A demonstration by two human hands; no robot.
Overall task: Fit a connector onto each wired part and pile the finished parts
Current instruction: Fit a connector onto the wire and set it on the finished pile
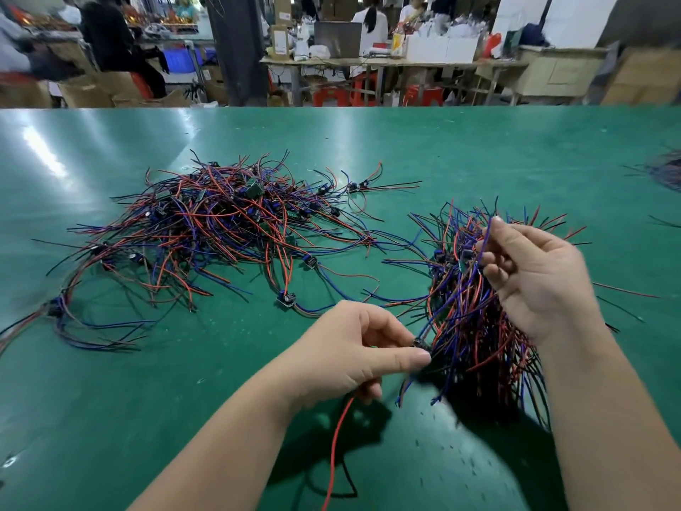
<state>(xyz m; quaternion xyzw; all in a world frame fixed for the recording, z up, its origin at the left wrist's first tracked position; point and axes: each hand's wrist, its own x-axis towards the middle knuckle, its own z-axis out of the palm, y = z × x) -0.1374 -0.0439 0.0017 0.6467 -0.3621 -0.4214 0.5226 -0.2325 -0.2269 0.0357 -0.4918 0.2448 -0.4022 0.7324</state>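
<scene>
Hands sort wired parts on a green counter. The left hand pinches a small dark wired part in its fingers, and the right hand pinches a blue wire rising from the tangle at 3 o'clock. The step looks like freeing one part, and fitting its connector comes next. A larger pile lies loose at 11 o'clock, in no bin.

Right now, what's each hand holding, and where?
Left hand pinches a wired part by its small dark body. Right hand pinches a blue wire near its upper end.
</scene>
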